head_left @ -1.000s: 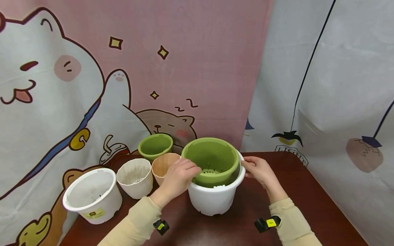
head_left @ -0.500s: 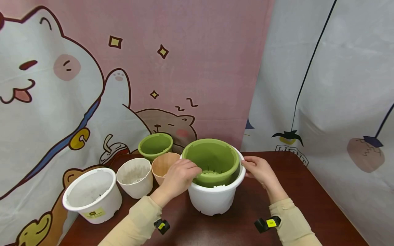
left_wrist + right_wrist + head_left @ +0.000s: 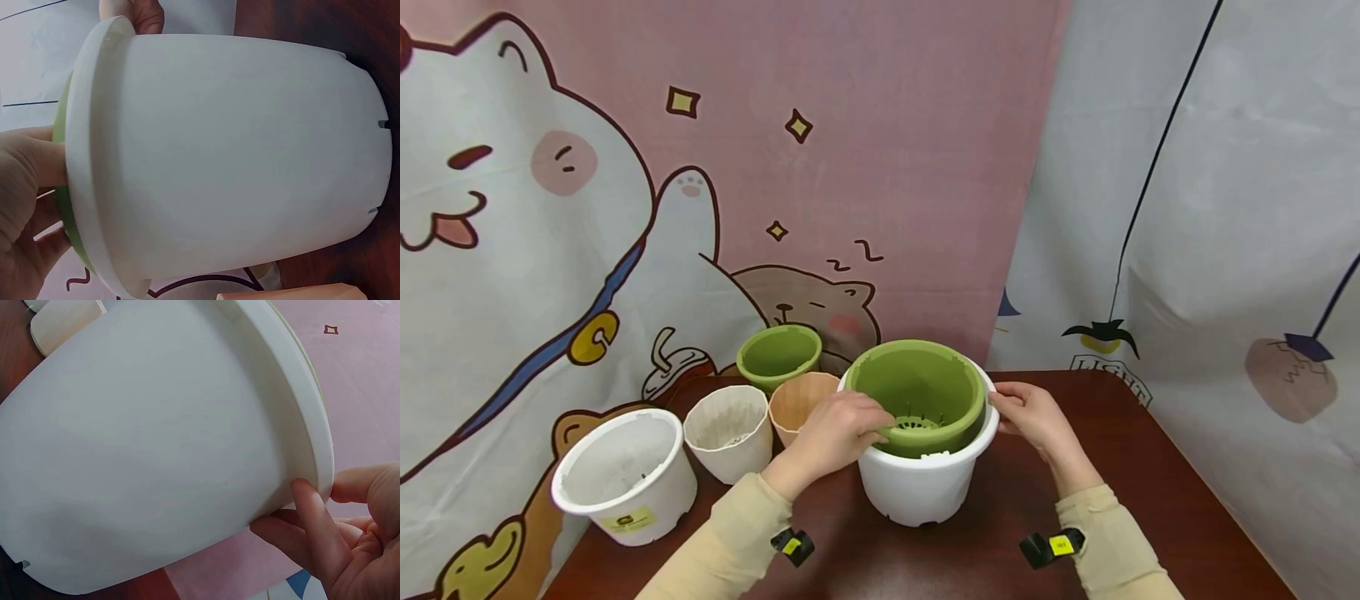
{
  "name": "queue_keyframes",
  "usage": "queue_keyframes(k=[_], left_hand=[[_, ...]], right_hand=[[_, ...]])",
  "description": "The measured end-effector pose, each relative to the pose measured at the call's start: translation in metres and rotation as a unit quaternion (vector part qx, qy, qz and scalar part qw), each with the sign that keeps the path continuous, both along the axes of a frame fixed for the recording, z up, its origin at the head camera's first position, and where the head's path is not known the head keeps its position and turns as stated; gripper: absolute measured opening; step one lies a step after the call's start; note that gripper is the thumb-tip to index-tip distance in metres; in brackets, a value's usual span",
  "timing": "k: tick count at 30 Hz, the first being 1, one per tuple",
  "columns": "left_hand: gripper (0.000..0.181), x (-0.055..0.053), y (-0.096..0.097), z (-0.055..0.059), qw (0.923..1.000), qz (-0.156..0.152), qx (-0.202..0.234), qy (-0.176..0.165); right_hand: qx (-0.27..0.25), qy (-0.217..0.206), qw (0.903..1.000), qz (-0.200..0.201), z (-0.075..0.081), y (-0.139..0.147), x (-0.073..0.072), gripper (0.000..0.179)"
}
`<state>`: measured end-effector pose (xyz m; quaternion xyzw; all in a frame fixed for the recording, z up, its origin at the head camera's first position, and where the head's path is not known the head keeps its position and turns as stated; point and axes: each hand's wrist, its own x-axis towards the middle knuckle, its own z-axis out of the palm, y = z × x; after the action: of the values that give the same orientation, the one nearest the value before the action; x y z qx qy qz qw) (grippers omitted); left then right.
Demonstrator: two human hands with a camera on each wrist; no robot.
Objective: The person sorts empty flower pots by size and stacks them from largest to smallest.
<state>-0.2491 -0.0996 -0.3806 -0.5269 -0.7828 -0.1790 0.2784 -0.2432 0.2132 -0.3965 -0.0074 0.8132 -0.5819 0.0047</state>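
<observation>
A large green flowerpot [image 3: 917,375] sits inside a white flowerpot [image 3: 917,490], its rim standing a little above the white one. My left hand [image 3: 842,427] holds the green pot's near-left rim. In the left wrist view, the thumb and fingers of that hand [image 3: 28,187] straddle a thin green edge [image 3: 76,234] above the white rim. On the other side, my right hand [image 3: 1033,417] pinches the white pot's rim. Its thumb lies above the rim and fingers are curled below, as the right hand [image 3: 350,540] shows in the right wrist view.
To the left on the dark red table [image 3: 1150,517] stand a white pot [image 3: 647,500] with a yellow label, a cream pot [image 3: 737,454], a peach pot [image 3: 805,396] and a smaller green pot [image 3: 778,358]. A cartoon-printed curtain [image 3: 887,167] hangs behind.
The green pot has sunk slightly into the white pot and shifted a touch right, with my left hand still on its rim. My right hand and the white pot look unmoved.
</observation>
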Motion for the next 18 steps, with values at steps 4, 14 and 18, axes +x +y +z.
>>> queue_keyframes(k=[4, 14, 18], left_hand=[[0.022, 0.003, -0.001, 0.005, 0.9993, 0.000, -0.029, -0.023], [0.025, 0.007, -0.002, 0.011, 0.9950, 0.010, -0.085, -0.052], [0.025, 0.007, -0.002, 0.012, 0.9933, 0.010, -0.097, -0.063]], right_hand=[[0.000, 0.002, 1.0000, -0.001, -0.001, 0.000, 0.000, 0.049], [0.001, 0.002, 1.0000, 0.001, -0.001, 0.000, -0.001, 0.050], [0.001, -0.001, 1.0000, -0.001, -0.001, 0.001, -0.001, 0.050]])
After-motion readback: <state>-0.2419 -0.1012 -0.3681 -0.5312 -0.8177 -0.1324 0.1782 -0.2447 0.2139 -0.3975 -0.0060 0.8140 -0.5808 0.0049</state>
